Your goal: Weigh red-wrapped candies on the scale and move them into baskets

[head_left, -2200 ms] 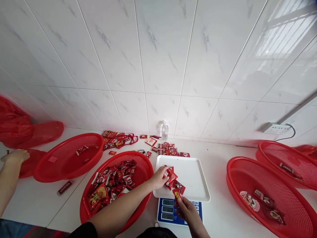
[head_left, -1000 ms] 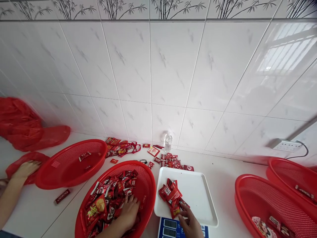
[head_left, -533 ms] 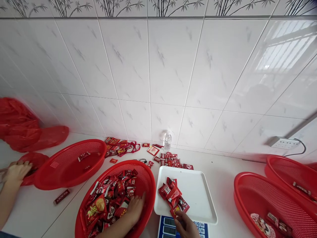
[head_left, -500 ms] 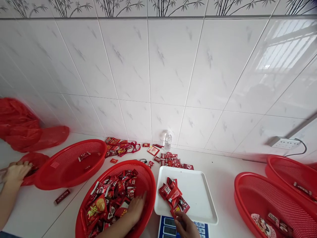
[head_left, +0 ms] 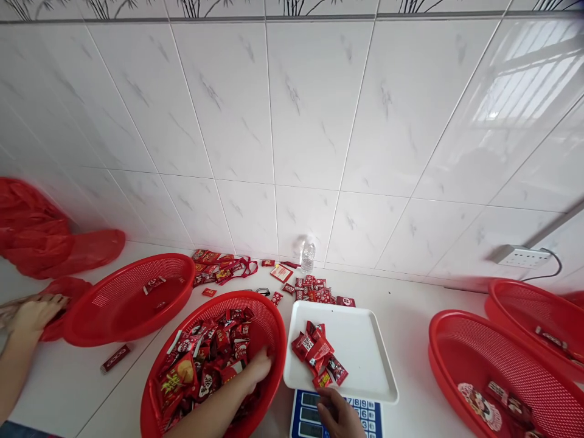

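My left hand (head_left: 261, 366) is down inside a red perforated basket (head_left: 279, 316), its fingers hidden against the inner right side. Heaped in this basket are red snack packets (head_left: 207, 371). My right hand (head_left: 338, 415) hangs over the blue-fronted scale (head_left: 310, 416) by the near edge of a white tray (head_left: 367, 359). Its fingers are loosely bent and apart, with nothing visible in them. Close to the fingertips lies a red and yellow packet (head_left: 322, 380). Behind it, several red packets (head_left: 314, 348) form a small pile on the left of the tray.
A co-worker's hand (head_left: 41, 311) rests by a red plastic bag (head_left: 57, 325) at far left, beside another red basket (head_left: 132, 334). Loose packets (head_left: 314, 289) and a clear bottle (head_left: 308, 258) lie along the tiled wall. Two more baskets (head_left: 435, 340) stand at right.
My right hand has drawn back slightly from the red and yellow packet, which now shows more fully on the tray. My left hand stays in the basket. The view has shifted a little.
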{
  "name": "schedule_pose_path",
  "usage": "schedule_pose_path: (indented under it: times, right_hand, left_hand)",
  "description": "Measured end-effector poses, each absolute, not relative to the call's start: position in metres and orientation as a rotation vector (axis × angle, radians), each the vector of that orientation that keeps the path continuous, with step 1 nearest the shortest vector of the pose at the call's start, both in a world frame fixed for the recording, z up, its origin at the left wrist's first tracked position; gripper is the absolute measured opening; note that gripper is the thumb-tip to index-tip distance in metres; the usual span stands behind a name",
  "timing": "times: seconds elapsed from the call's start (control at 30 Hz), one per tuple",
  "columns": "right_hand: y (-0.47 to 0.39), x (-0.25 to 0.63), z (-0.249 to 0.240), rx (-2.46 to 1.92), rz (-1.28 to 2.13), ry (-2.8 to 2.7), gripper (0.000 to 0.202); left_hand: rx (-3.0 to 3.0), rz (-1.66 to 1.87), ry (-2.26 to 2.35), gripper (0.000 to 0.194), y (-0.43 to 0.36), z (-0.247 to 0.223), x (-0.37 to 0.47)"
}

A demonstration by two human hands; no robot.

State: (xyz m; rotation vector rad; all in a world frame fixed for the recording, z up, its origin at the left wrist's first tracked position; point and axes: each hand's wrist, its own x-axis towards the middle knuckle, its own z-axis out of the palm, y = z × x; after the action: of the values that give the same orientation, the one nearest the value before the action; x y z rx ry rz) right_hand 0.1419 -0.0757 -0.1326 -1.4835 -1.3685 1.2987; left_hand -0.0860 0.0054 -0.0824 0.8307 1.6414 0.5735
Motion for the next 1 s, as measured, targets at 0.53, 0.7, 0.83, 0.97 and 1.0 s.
schedule_pose_path:
  times: [0.53,0.7,0.83,0.97,1.0]
  right_hand:
    - [-0.077,0.144,-0.116,-1.546,1.313,-1.418,0.051]
    - [-0.08,0.146,-0.1,-1.583,1.308,-1.389,0.045]
    - [-0.081,0.145,-0.098,-1.549,1.303,-1.362,0.043]
    - [-0.081,0.144,-0.098,-1.533,1.295,-1.367,0.043]
    - [-0.081,0.145,-0.098,-1.532,1.292,-1.365,0.043]
  left_hand:
    - [0.746,0.792,1.552,0.014,-0.002,-0.069,-0.096]
    - [1.016,0.972,1.581,0.01,-0.002,-0.024,-0.078]
    - [1.167,0.777,1.447,0.013,-0.003,-0.005,-0.052]
    - [1.456,0.576,1.363,0.014,-0.007,-0.018,-0.034]
    - [1.547,0.57,1.344,0.017,-0.008,-0.024,-0.032]
